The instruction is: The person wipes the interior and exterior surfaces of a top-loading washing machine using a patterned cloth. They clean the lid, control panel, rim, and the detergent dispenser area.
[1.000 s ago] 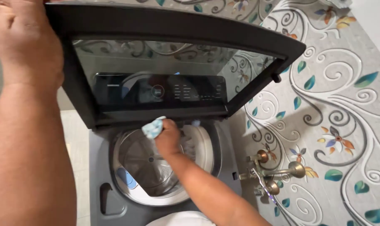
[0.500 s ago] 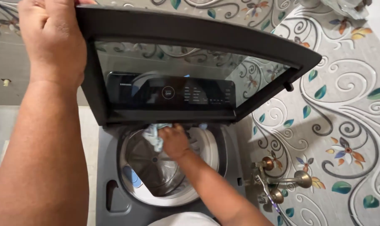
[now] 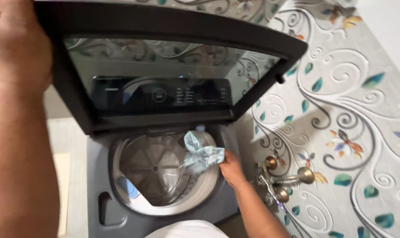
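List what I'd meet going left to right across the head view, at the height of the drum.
Left forearm → washing machine drum → light blue cloth → right hand holding it → brass taps → patterned wall tiles.

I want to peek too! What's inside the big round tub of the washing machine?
The tub looks bare: only its shiny metal wall and the ridged plate at the bottom show. The right hand holds a pale blue cloth over its rim. The near side is hidden.

Left hand (image 3: pixel 12 42) cut off by top-left edge, blurred; drum's (image 3: pixel 153 169) far rim behind lid (image 3: pixel 164 26).
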